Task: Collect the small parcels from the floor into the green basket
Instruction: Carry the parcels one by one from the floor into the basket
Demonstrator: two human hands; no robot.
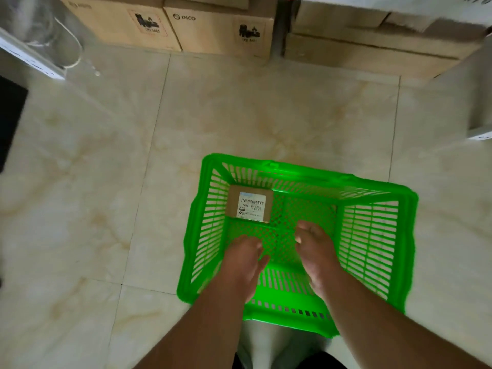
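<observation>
"PICO" is printed on a cardboard box [213, 25]; the parcel's label [251, 205] is barcoded, its text blurred.

1. Your green basket [378, 235] sits upright on the floor, an open rectangular crate with slotted walls and a lattice bottom.
2. Inside the basket, in its far-left corner, you have one small brown cardboard parcel [234, 203] lying flat, its white barcode label facing up; the print looks too blurred to read.
</observation>
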